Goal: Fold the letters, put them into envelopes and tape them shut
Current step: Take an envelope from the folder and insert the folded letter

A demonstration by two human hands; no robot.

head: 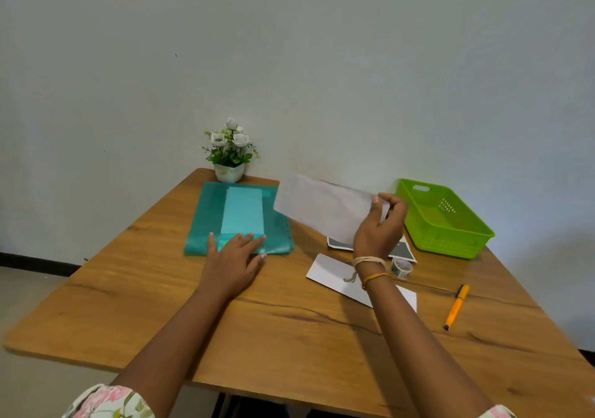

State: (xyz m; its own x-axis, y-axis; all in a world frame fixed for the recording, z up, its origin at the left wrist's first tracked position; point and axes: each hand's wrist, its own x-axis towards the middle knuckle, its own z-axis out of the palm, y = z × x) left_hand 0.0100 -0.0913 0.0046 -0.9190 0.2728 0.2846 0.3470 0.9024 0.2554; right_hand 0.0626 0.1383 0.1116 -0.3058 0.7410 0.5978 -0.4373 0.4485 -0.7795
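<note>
My right hand point(380, 224) holds a white envelope point(318, 206) by its right end, lifted above the table and tilted. My left hand point(236, 256) lies flat with fingers spread on the near edge of a teal plastic folder point(206, 224), which has pale paper showing through it. A white folded letter point(331, 274) lies on the table under my right wrist. A roll of patterned tape point(401, 268) sits just right of that wrist. A dark card with a white border point(401, 251) lies partly hidden behind my right hand.
A green plastic basket point(450, 243) stands at the back right, empty as far as I can see. An orange pen point(456, 306) lies near the right edge. A small pot of white flowers point(229, 151) sits against the wall. The wooden table point(161, 305) extends toward me.
</note>
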